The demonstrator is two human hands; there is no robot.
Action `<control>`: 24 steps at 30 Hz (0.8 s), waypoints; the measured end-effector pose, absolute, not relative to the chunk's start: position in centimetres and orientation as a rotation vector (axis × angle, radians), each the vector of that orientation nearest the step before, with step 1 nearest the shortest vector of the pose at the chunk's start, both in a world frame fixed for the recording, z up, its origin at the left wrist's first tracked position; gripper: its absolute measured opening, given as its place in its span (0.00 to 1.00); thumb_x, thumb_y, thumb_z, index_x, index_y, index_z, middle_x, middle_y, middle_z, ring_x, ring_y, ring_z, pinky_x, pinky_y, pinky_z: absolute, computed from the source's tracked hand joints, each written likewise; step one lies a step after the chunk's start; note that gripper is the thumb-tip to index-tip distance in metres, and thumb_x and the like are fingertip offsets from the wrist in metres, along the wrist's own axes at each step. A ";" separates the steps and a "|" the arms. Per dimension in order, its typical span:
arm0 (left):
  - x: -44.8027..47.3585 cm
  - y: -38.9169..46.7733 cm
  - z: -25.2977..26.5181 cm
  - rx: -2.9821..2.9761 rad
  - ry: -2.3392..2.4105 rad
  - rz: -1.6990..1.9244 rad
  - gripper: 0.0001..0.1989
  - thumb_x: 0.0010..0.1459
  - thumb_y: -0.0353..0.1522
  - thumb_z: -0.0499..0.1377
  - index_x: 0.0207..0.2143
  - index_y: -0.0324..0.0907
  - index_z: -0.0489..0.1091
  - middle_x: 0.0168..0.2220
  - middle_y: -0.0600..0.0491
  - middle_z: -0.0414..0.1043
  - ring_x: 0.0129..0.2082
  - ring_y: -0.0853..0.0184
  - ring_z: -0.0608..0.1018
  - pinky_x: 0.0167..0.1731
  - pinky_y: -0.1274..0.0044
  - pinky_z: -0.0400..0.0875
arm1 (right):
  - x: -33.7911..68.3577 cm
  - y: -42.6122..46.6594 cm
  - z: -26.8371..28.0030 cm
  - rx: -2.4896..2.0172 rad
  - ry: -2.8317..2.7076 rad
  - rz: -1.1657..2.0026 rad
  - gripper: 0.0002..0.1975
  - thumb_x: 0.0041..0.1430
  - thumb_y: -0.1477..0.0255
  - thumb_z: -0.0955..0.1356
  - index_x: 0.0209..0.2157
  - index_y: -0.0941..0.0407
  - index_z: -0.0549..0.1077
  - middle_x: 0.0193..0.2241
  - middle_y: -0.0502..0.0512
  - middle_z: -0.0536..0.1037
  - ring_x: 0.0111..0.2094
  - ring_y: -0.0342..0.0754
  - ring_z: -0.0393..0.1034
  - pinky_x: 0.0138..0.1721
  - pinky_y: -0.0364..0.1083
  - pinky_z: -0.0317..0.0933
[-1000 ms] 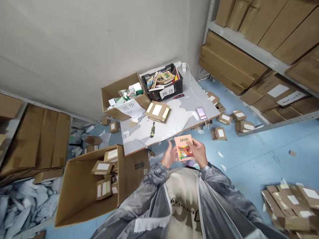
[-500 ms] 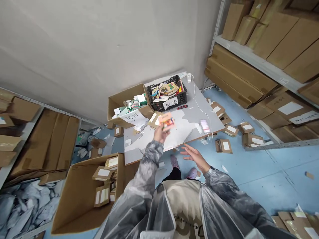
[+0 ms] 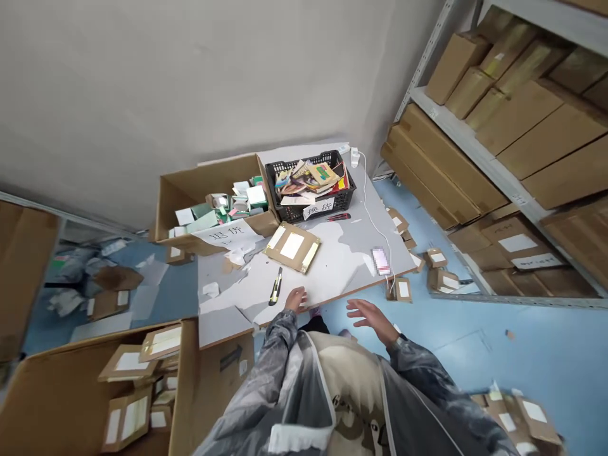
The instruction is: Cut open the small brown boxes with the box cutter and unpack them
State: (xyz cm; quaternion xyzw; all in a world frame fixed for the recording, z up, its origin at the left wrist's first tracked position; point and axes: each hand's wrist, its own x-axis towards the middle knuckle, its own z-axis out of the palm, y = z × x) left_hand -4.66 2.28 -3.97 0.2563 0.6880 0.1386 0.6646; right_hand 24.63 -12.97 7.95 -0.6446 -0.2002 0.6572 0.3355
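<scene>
grip: left hand (image 3: 295, 299) loosely curled at the front edge, no item visible in it; right hand (image 3: 373, 318) released, fingers spread.
flat brown cardboard parcel (image 3: 291, 246): white-labelled, on grey tabletop (image 3: 356, 234); looks unopened, probably left to handle.
black plastic crate (image 3: 342, 201): colourful paper books (image 3: 313, 177) inside, apparently done.
large brown cardboard carton (image 3: 57, 386): labelled packets (image 3: 126, 421) inside; done or pending, cannot tell.

The desk (image 3: 335, 278) bore a box (image 3: 209, 180) and black crate (image 3: 341, 201) toward its back edge, a parcel (image 3: 291, 247) centrally, a cutter (image 3: 275, 287) nearer the front, a phone (image 3: 380, 261) by the front-right corner.
</scene>
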 end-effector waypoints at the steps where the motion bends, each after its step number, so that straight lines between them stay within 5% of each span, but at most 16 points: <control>1: -5.1 2.2 -5.4 0.549 1.559 0.282 0.27 0.71 0.55 0.75 0.57 0.47 0.77 0.70 0.35 0.81 0.60 0.49 0.89 0.40 0.71 0.86 | 24.5 -12.5 7.9 -1.716 -0.526 1.746 0.40 0.63 0.33 0.79 0.58 0.51 0.87 0.62 0.68 0.90 0.60 0.65 0.88 0.51 0.56 0.82; 4: -5.9 4.5 -8.3 0.464 1.563 0.262 0.33 0.73 0.54 0.74 0.68 0.46 0.74 0.73 0.34 0.79 0.65 0.49 0.87 0.43 0.71 0.88 | 23.5 -10.3 8.0 -1.837 -0.542 1.818 0.32 0.68 0.39 0.78 0.56 0.51 0.88 0.60 0.66 0.90 0.58 0.63 0.88 0.51 0.55 0.82; 7: -6.0 8.7 -10.4 0.410 1.602 0.367 0.52 0.70 0.54 0.79 0.84 0.45 0.62 0.77 0.32 0.75 0.70 0.50 0.84 0.50 0.71 0.88 | 22.2 -6.9 7.5 -1.948 -0.598 1.846 0.24 0.72 0.46 0.77 0.55 0.50 0.89 0.59 0.63 0.91 0.57 0.62 0.88 0.53 0.55 0.82; 9: -5.7 11.0 -11.5 0.442 1.562 0.423 0.57 0.68 0.53 0.81 0.86 0.45 0.59 0.76 0.32 0.75 0.71 0.50 0.84 0.54 0.70 0.88 | 21.4 -4.7 6.8 -1.959 -0.650 1.876 0.20 0.74 0.50 0.77 0.55 0.49 0.89 0.60 0.61 0.90 0.57 0.61 0.88 0.56 0.55 0.81; 17: -3.1 12.0 -13.6 0.478 1.436 0.620 0.44 0.72 0.49 0.80 0.79 0.45 0.66 0.67 0.38 0.84 0.63 0.57 0.87 0.58 0.68 0.89 | 20.6 -0.5 2.1 -2.074 -0.762 1.808 0.15 0.79 0.55 0.74 0.53 0.48 0.90 0.49 0.56 0.90 0.54 0.59 0.85 0.58 0.54 0.80; 21: -2.1 10.4 -14.5 0.389 1.413 0.668 0.42 0.71 0.42 0.80 0.78 0.47 0.66 0.71 0.38 0.82 0.66 0.55 0.88 0.57 0.65 0.91 | 21.2 0.7 -1.4 -2.020 -0.484 1.868 0.21 0.75 0.50 0.78 0.57 0.49 0.88 0.61 0.62 0.88 0.61 0.65 0.85 0.61 0.58 0.82; 24: -1.5 9.1 -15.2 0.362 1.426 0.633 0.40 0.68 0.37 0.80 0.75 0.46 0.68 0.71 0.37 0.83 0.68 0.52 0.88 0.63 0.59 0.90 | 21.3 2.7 -4.8 -1.930 -0.245 1.846 0.33 0.72 0.44 0.79 0.66 0.51 0.83 0.74 0.69 0.79 0.74 0.69 0.76 0.72 0.64 0.76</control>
